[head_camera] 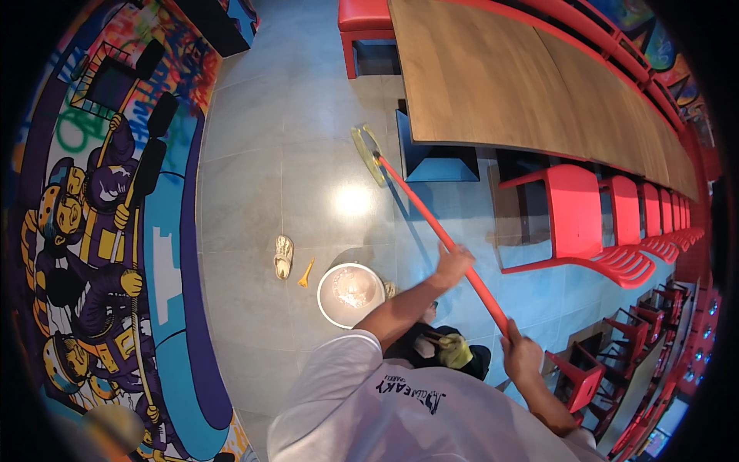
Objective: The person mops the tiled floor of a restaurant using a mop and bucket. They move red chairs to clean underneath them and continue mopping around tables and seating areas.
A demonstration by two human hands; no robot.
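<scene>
Both my hands grip the red pole point(424, 213) of a flat mop. My left hand point(455, 265) closes around its middle, and my right hand point(521, 352) holds it near the top end. At the far end, the yellowish mop head point(368, 155) rests on the grey tiled floor, close to a table's dark pedestal base. A white bucket point(323, 306) with sudsy-looking liquid stands on the floor to the left of my left forearm. Below my hands, a yellow-green cloth point(456, 351) hangs at my waist against dark clothing.
A long wooden table point(491, 75) and a row of red chairs point(577, 213) line the right side. Left of the bucket lie a beige clog point(283, 257) and a small yellow tool point(308, 273). A mural-covered wall point(167, 277) bounds the left, and a red bench seat point(365, 16) stands ahead.
</scene>
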